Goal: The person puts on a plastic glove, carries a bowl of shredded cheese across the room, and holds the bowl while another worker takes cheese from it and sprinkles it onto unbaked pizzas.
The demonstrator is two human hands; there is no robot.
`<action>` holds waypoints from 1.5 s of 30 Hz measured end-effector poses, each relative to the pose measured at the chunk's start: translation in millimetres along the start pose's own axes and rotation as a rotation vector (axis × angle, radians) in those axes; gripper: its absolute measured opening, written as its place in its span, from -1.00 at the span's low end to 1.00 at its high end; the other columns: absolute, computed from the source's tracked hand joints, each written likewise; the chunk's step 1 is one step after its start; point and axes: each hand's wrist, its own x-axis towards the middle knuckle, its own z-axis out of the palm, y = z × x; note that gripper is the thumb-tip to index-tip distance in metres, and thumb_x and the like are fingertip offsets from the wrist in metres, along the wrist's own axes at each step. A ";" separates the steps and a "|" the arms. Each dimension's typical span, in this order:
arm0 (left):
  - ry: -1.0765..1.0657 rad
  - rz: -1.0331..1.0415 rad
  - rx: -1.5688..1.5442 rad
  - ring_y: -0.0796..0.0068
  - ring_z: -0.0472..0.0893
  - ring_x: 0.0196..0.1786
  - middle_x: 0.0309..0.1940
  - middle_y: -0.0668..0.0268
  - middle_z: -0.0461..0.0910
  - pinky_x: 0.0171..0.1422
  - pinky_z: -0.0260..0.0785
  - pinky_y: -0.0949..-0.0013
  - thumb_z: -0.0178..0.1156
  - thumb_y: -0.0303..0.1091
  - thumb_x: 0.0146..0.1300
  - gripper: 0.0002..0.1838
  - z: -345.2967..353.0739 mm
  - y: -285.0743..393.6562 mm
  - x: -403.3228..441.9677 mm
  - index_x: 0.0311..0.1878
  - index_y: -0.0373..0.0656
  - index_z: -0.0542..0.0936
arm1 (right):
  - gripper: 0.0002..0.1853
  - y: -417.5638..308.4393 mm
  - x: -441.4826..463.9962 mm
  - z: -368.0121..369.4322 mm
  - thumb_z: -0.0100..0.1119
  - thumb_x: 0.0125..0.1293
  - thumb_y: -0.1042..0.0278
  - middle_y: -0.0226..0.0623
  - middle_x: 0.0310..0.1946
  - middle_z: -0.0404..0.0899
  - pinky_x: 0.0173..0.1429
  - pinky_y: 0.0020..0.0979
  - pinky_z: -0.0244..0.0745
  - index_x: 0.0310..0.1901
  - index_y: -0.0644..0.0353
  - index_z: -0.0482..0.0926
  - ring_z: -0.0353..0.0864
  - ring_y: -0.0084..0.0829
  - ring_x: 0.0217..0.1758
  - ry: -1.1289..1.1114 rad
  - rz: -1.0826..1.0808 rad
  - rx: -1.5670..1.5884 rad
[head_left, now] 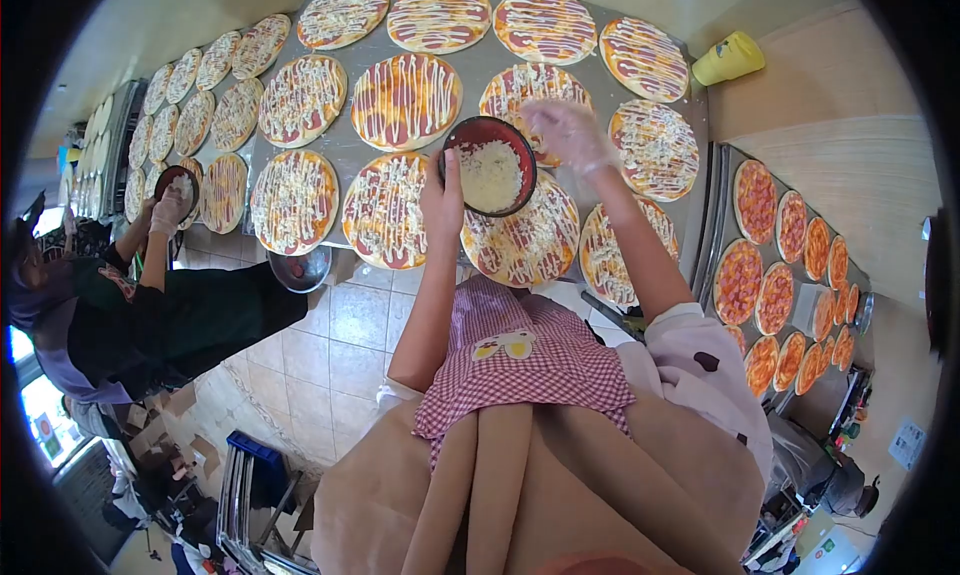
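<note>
My left hand grips the left side of a dark bowl with a red inside, its thumb on the rim. White shredded cheese lies in the bowl. My right hand, in a clear plastic glove, is raised to the right of the bowl, over a pizza striped with white sauce. Its fingers look loosely apart, and I make out nothing in them. Below the bowl lies a pizza topped with cheese. A less covered pizza shows red sauce and white stripes.
Several more pizzas cover the metal table. A yellow cup stands at its far right corner. On the left, a co-worker holds another bowl over pizzas. A rack of red-topped pizzas stands at right. A metal bowl sits below the table edge.
</note>
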 end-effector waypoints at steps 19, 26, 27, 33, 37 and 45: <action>0.065 -0.040 -0.059 0.23 0.37 0.17 0.11 -0.03 0.37 0.24 0.16 0.34 -0.15 0.10 0.32 -0.31 -26.0 19.9 12.7 0.20 -0.42 0.26 | -0.81 10.7 56.8 3.8 -0.02 0.23 0.32 -0.25 -0.13 0.50 0.04 -0.29 0.41 -0.17 0.05 0.55 0.51 -0.28 -0.06 -0.198 0.302 -0.278; 0.067 -0.076 -0.048 0.22 0.33 0.20 0.15 -0.06 0.33 0.27 0.13 0.35 -0.13 0.06 0.33 -0.30 -36.4 25.6 12.4 0.23 -0.47 0.20 | -0.70 114.9 87.2 -9.9 -0.18 0.25 0.31 -0.22 -0.07 0.53 0.09 -0.23 0.37 -0.12 -0.02 0.58 0.51 -0.22 0.01 -0.015 0.078 -0.755; 0.057 -0.085 -0.046 0.22 0.33 0.20 0.15 -0.06 0.32 0.27 0.13 0.35 -0.12 0.05 0.33 -0.30 -34.6 32.1 9.7 0.23 -0.46 0.20 | -0.70 91.1 80.1 -22.2 -0.17 0.24 0.31 -0.21 -0.07 0.53 0.10 -0.25 0.38 -0.12 -0.02 0.58 0.50 -0.22 0.01 -0.060 0.115 -0.751; 0.003 -0.076 -0.040 0.25 0.37 0.17 0.11 -0.02 0.36 0.24 0.16 0.36 -0.12 0.06 0.32 -0.34 -17.9 25.8 11.2 0.21 -0.40 0.26 | -0.71 85.4 38.3 -30.4 -0.11 0.16 0.41 -0.19 -0.11 0.55 0.09 -0.33 0.37 -0.15 0.04 0.60 0.51 -0.21 -0.04 -0.024 -0.003 -0.594; -0.056 -0.038 -0.069 0.23 0.40 0.14 0.06 -0.02 0.41 0.21 0.19 0.34 -0.11 0.03 0.32 -0.40 -3.9 19.2 14.1 0.16 -0.36 0.31 | -0.68 52.9 19.6 -37.6 -0.12 0.14 0.47 -0.20 -0.13 0.56 0.10 -0.35 0.36 -0.14 0.04 0.60 0.51 -0.23 -0.04 0.122 0.121 -0.353; -0.078 0.038 0.143 0.12 0.46 0.09 -0.02 -0.07 0.47 0.17 0.22 0.29 -0.12 0.06 0.31 -0.41 19.1 21.0 14.1 0.13 -0.32 0.35 | -0.73 58.4 4.0 -29.7 0.02 0.17 0.39 -0.21 -0.14 0.57 0.04 -0.38 0.40 -0.09 0.08 0.57 0.55 -0.28 -0.14 0.166 0.150 -0.274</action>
